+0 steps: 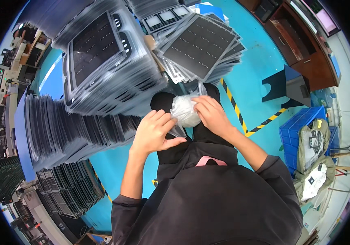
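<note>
A round, whitish bundle of clear plastic film (185, 112) sits between my thighs, with loose ends sticking out above and below it. My right hand (211, 113) pinches the film at the bundle's upper right. On the other side, my left hand (153, 130) has its fingers curled against the film, the thumb stretched out to the right. Its fingertips are partly hidden. Just beyond my knees, a fanned stack of dark printed sheets (199, 45) with clear borders lies at an angle.
Tall stacks of clear-edged sheets (114, 85) stand at the front left, with upright sheets (69, 126) beside them. Black-and-yellow tape (234, 106) marks the turquoise floor. At right are a dark angular stand (291, 87), a blue crate (299, 132) and a brown wooden cabinet (301, 45).
</note>
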The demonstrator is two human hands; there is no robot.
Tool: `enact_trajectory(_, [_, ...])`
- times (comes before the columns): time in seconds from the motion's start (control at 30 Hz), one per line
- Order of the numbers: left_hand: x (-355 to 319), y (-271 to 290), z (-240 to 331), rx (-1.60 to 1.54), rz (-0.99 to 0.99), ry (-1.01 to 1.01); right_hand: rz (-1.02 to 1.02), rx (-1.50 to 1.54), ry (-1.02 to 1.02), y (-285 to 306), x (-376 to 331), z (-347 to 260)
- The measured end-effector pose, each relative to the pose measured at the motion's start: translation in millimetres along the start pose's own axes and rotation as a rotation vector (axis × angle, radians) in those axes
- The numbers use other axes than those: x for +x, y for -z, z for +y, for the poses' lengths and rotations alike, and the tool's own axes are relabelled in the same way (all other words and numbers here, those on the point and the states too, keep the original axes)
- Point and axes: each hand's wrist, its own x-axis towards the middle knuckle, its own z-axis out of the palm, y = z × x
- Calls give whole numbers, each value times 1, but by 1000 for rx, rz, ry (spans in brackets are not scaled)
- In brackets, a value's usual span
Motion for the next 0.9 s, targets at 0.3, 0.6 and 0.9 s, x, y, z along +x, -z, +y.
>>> enact_trajectory(0.3, [-16,-40,9,73,-141,430,-11,-104,-73,-20,-5,27])
enact_trajectory(0.6, [-27,-83,6,-405,-197,834,-111,358,-314,-22,-14,40])
enact_trajectory(0.9, [9,-117,7,-285,250,420,-14,-51,-169,-46,15,35])
